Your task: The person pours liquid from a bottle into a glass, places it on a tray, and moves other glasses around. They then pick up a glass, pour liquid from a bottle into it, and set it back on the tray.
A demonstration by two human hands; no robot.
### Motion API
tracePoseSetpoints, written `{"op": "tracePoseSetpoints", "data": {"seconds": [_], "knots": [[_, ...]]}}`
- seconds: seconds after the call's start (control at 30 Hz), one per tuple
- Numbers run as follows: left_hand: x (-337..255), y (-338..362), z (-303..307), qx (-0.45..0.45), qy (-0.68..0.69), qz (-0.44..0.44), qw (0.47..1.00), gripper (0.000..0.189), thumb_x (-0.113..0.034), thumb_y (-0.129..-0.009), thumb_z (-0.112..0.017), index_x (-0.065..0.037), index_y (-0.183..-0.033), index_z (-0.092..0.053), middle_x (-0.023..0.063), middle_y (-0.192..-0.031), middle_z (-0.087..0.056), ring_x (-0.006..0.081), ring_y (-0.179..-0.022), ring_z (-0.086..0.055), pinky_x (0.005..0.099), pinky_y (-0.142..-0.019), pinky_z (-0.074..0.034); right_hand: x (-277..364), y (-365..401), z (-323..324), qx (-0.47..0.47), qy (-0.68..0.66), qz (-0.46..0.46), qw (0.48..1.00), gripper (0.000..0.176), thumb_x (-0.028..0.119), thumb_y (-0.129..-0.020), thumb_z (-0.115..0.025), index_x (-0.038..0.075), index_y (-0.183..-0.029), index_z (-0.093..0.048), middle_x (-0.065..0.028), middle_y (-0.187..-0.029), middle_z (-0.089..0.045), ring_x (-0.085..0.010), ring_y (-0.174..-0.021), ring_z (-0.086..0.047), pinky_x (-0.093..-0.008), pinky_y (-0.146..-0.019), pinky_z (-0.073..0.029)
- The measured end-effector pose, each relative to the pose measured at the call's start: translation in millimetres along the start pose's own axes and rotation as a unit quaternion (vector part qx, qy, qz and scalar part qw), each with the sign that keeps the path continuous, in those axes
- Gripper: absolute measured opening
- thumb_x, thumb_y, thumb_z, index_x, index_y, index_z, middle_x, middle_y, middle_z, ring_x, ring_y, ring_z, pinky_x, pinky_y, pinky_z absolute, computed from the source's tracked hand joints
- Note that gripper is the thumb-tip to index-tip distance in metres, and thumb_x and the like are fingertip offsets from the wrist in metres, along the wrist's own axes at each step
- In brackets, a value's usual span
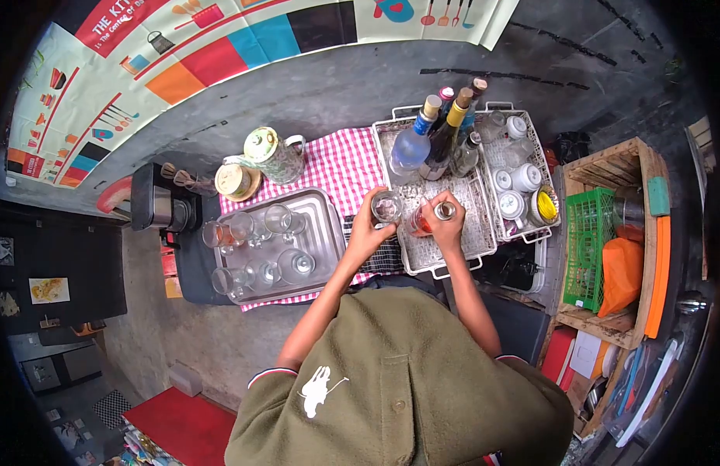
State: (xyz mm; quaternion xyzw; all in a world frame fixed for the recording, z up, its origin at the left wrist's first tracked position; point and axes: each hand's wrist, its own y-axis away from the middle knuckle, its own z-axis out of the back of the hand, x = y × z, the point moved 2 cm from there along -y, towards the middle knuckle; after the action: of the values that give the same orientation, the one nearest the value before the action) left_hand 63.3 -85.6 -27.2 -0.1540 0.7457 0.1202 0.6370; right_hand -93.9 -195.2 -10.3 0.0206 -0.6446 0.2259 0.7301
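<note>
My left hand [369, 234] is wrapped round a drinking glass [387, 205], seen from above with its mouth up. Close to its right, my right hand [447, 226] grips a glass bottle [420, 223] with red liquid inside; the bottle's open neck [445, 210] shows by the fingers. Both are over the near part of a white wire rack [476, 247]. Glass and bottle are apart. Behind them in the rack stand several corked bottles [410, 151]. On the left, a grey metal tray [333, 233] carries several glasses [296, 265], some with a little red in them.
A lidded glass pitcher [276, 161] and a small round pot [233, 181] stand at the back on a pink checked cloth [329, 159]. A second rack [540, 229] at the right holds cups and jars. Further right is a wooden crate [649, 167] with a green basket [591, 248].
</note>
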Motion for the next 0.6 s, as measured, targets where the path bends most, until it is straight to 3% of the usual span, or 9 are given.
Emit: {"op": "tracePoseSetpoints", "data": {"seconds": [0.3,0.5,0.6], "knots": [[-9.2,-7.3,-0.3,0.014,-0.017,-0.001,1.0,0.075,0.006,-0.073,-0.07,-0.003,-0.142,-0.04,0.0069,-0.124,-0.054,0.0156,-0.116,-0.054,0.0305,-0.101,-0.044,-3.7,-14.5,-10.8,-0.02,0.009,0.039,0.999,0.028,0.007,-0.086,-0.069,0.005,-0.071,-0.047,-0.0005,-0.058,-0.047,-0.0073,-0.055,-0.042,-0.0291,-0.051,-0.036],[-6.5,-7.0,5.6,0.012,-0.038,-0.025,0.999,0.073,0.007,-0.073,-0.068,-0.004,-0.14,-0.041,0.007,-0.124,-0.053,0.0146,-0.116,-0.053,0.0287,-0.1,-0.044,11.2,-28.9,-20.0,0.051,0.007,0.052,0.997,0.026,0.008,-0.087,-0.069,0.003,-0.072,-0.049,-0.0017,-0.059,-0.046,-0.0075,-0.057,-0.043,-0.0294,-0.052,-0.036],[-5.3,-5.0,8.3,0.006,-0.02,-0.007,1.0,0.072,0.007,-0.073,-0.068,-0.004,-0.14,-0.042,0.0064,-0.124,-0.053,0.0142,-0.115,-0.053,0.0285,-0.098,-0.045,23.1,-34.3,-21.8,0.111,0.021,0.01,0.994,0.024,0.009,-0.087,-0.069,0.002,-0.074,-0.05,-0.0026,-0.059,-0.045,-0.0077,-0.058,-0.043,-0.0301,-0.053,-0.036]]}}
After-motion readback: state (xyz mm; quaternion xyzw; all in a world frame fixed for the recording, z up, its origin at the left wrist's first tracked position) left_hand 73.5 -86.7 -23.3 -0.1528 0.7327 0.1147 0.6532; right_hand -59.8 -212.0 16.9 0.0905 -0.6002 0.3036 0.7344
